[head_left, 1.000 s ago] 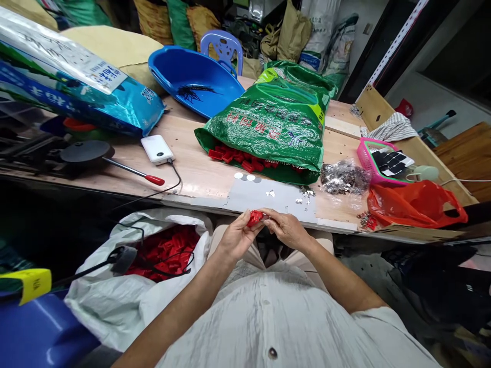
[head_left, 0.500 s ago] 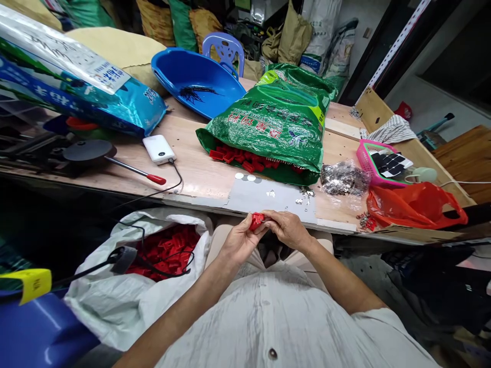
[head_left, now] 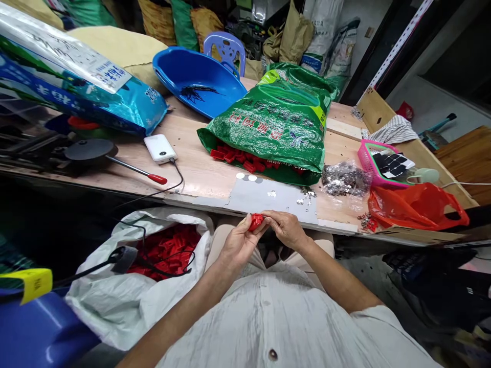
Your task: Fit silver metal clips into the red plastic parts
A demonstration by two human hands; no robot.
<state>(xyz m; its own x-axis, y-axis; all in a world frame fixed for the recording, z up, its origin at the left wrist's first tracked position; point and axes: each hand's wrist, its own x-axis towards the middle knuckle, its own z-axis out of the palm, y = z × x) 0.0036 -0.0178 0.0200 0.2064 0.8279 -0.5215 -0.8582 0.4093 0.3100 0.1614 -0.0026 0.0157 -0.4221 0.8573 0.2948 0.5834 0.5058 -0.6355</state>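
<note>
A small red plastic part (head_left: pixel 255 222) sits between both my hands, just in front of the table edge above my lap. My left hand (head_left: pixel 238 244) is closed round it from below. My right hand (head_left: pixel 286 228) pinches its right end with fingers pressed together. On the table behind lies a green sack (head_left: pixel 276 120) with more red parts (head_left: pixel 245 159) spilling from its mouth. A grey sheet (head_left: pixel 268 197) with small silver pieces (head_left: pixel 305 197) lies just beyond my hands.
A white bag (head_left: pixel 126 301) of red parts (head_left: pixel 169 248) stands at my left knee. On the table are a blue basin (head_left: pixel 197 82), white power bank (head_left: pixel 160 148), pink basket (head_left: pixel 378 163), red plastic bag (head_left: pixel 416 205), a clear bag of metal bits (head_left: pixel 343 179) and a red-tipped lever tool (head_left: pixel 92 151).
My hands stay together at the table edge; the red part has turned slightly between my fingers. Nothing else has moved.
</note>
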